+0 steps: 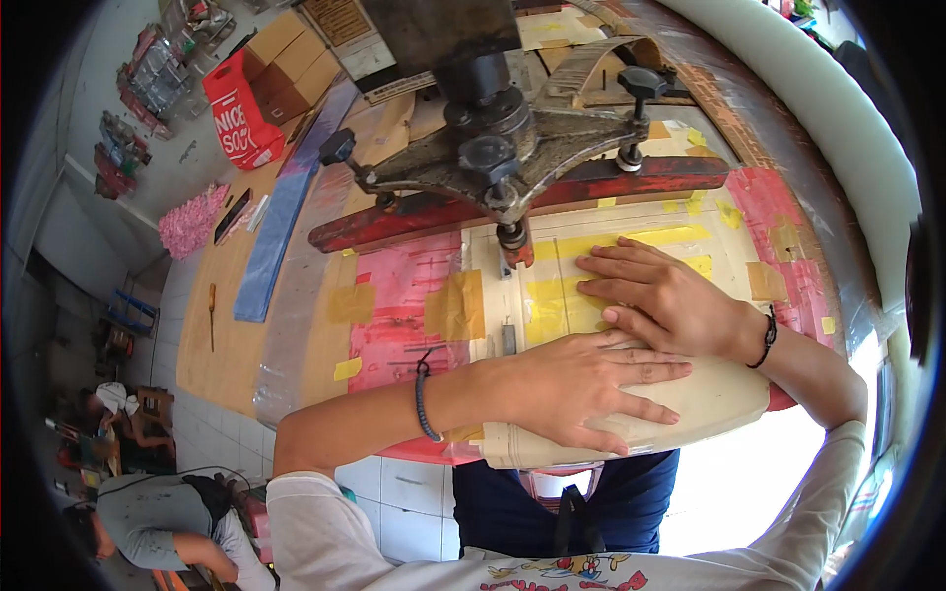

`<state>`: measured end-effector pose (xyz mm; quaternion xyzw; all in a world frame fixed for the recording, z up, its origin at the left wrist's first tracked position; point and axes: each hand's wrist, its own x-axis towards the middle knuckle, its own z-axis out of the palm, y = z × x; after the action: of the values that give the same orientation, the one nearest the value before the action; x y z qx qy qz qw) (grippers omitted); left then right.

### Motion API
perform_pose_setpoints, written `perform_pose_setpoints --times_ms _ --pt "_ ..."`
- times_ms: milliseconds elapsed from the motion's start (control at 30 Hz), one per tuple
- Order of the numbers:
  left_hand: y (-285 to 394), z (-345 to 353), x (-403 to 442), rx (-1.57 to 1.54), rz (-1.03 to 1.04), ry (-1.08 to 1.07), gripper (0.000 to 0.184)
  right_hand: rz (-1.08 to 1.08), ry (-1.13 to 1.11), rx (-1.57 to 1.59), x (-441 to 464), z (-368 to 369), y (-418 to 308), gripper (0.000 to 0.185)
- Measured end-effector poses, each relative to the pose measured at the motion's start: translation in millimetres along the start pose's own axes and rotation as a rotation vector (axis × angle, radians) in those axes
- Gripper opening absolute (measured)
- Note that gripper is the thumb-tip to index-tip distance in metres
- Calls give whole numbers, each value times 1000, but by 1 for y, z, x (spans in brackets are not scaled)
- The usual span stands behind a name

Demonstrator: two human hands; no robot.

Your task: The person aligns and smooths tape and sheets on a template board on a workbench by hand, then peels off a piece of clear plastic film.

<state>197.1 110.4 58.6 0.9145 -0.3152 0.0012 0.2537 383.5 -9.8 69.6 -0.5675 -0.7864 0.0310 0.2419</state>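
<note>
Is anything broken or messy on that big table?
The long red bar looks scuffed, with dark patches where its paint may have worn off. A little yellow tape sits crooked by the edge of the pink sheet, which looks streaky and patched. I see no spill.

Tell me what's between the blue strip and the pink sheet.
Clear film beside the blue strip, then exposed wood and amber tape lapping the pink sheet. Shows in the head view.

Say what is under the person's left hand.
Beneath the left hand, a pale sheet shows between and beyond the spread fingers. The part directly under the palm is covered, so any marks or tape there cannot be seen.
</note>
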Motion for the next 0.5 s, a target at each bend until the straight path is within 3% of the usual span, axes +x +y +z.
perform_pose_setpoints --times_ms 500 --pt "3 -4 4 -32 53 33 57 9 -77 37 10 -16 0 35"
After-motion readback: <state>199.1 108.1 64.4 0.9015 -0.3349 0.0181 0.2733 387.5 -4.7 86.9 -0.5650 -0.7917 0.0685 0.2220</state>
